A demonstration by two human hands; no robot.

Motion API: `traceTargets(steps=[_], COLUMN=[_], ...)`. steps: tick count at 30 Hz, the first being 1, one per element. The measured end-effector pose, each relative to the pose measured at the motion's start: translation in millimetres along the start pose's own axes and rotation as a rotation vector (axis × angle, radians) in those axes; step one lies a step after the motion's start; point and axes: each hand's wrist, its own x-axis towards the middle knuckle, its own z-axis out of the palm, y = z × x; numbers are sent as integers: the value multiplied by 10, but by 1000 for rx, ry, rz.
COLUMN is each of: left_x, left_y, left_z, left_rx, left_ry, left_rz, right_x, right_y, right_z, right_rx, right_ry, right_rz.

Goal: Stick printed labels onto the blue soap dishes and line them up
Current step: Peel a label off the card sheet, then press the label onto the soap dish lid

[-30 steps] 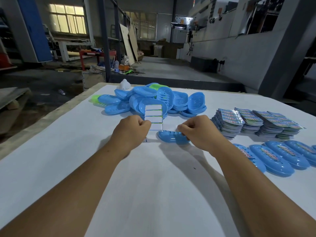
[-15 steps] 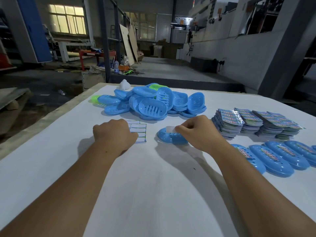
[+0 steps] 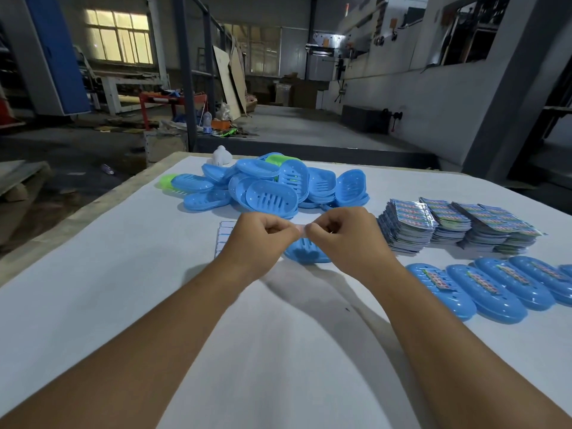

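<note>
Half a second ago the left hand (image 3: 252, 239) rested as a fist on the counter (image 3: 130, 274) beside the label sheet (image 3: 223, 238), while the right hand (image 3: 342, 235) alone pinched a small white label over the blue soap dish (image 3: 305, 253). Since then the left hand has lifted and moved right to meet the right, and both now pinch the small white label (image 3: 302, 232) between thumbs and curled fingertips, one at each end. The label hangs just above the far edge of the soap dish, which lies on the counter directly below and between the two hands, partly hidden by the right wrist. The label sheet has stayed on the counter just left of the left hand, its rows of white labels edged in blue; no writing on it can be read. Beyond the hands the pile of unlabelled blue soap dishes (image 3: 272, 188) sits at the far middle of the counter, with a green dish (image 3: 167, 181) at its left edge and a small white object (image 3: 221, 156) behind it. To the right stand stacks of printed colourful cards (image 3: 452, 222), their print too small to read. Near right of those, a row of labelled soap dishes (image 3: 495, 287) lies side by side, each with a colourful strip on top whose text cannot be made out.
</note>
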Motion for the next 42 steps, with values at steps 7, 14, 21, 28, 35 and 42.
traceTargets(steps=[7, 14, 21, 28, 35, 42], left_x=[0, 36, 68, 167, 334, 380], left_y=[-6, -47, -74, -78, -106, -105], left_z=[33, 14, 26, 105, 248, 344], left_rx=[-24, -12, -57, -12, 89, 316], left_ry=[-6, 40, 85, 100, 53, 71], left_rz=[-86, -81, -85, -101, -215, -259], right_x=[0, -4, 94, 151, 198, 199], right_y=[9, 42, 162, 192, 314, 387], right_z=[5, 16, -52, -88, -61, -23], right_rx=[39, 17, -10, 158, 112, -101], right_ry=[-15, -147, 6, -29, -8, -42], right_rz=[-10, -129, 36, 195, 248, 297])
